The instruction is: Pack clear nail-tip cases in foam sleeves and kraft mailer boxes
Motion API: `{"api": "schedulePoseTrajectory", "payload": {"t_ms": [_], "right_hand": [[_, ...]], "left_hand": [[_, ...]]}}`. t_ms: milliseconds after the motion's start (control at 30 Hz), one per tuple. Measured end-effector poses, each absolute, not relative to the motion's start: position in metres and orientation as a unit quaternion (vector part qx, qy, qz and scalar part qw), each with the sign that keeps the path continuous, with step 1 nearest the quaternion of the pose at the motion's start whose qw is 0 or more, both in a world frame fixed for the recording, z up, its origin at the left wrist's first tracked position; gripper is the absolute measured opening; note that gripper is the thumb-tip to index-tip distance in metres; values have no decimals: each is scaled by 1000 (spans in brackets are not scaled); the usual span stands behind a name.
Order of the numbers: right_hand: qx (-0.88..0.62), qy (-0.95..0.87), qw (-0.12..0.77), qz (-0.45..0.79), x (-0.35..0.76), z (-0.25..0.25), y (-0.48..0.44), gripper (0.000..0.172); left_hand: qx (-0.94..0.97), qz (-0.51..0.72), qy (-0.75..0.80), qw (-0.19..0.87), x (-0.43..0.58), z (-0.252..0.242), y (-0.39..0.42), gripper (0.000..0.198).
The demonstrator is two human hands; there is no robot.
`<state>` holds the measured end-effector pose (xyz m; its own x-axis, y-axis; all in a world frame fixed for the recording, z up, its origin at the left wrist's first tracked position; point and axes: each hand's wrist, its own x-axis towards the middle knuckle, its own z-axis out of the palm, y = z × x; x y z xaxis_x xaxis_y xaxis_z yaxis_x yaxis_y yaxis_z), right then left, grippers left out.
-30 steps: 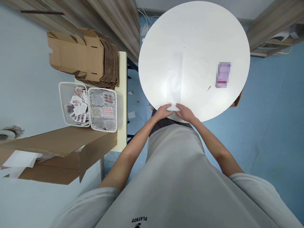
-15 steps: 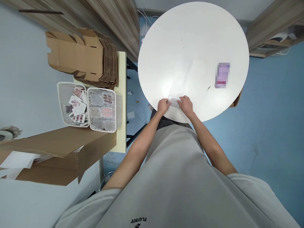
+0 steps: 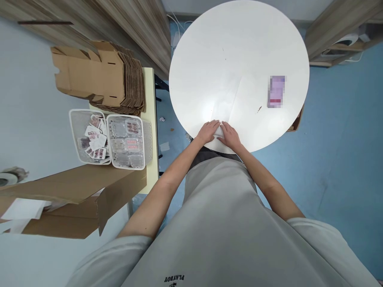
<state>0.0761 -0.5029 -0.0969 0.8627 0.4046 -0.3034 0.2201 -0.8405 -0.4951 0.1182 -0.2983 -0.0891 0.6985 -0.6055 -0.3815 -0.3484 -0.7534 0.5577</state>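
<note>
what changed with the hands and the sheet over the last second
Both hands had curled to pinch the white sheet; now the left hand and right hand lie flat on its near end, grip released. Its long edge slants rightward instead of straight ahead. The table, purple item and baskets are unchanged.

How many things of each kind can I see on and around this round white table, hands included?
hands: 2, left hand and right hand, both flat on the sheet
pale sheet: 1
purple item: 1
white mesh baskets: 2
flat cardboard stack: 1
open carton: 1
Total: 8
</note>
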Motion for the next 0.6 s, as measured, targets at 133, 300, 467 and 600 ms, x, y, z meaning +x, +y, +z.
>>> {"api": "schedulePoseTrajectory", "payload": {"t_ms": [133, 300, 467, 600], "right_hand": [[-924, -191, 223, 245, 61, -92, -513, 62], [-901, -210, 255, 283, 48, -81, -521, 61], [-907, -143, 274, 286, 61, -75, -515, 54], [-914, -78, 268, 295, 85, -70, -503, 54]], "left_hand": [[886, -300, -252, 249, 97, -86, -287, 82], [872, -337, -156, 318, 69, -73, -279, 74], [867, -342, -69, 356, 74, -56, -279, 57], [872, -344, -43, 347, 101, -54, -282, 47]]}}
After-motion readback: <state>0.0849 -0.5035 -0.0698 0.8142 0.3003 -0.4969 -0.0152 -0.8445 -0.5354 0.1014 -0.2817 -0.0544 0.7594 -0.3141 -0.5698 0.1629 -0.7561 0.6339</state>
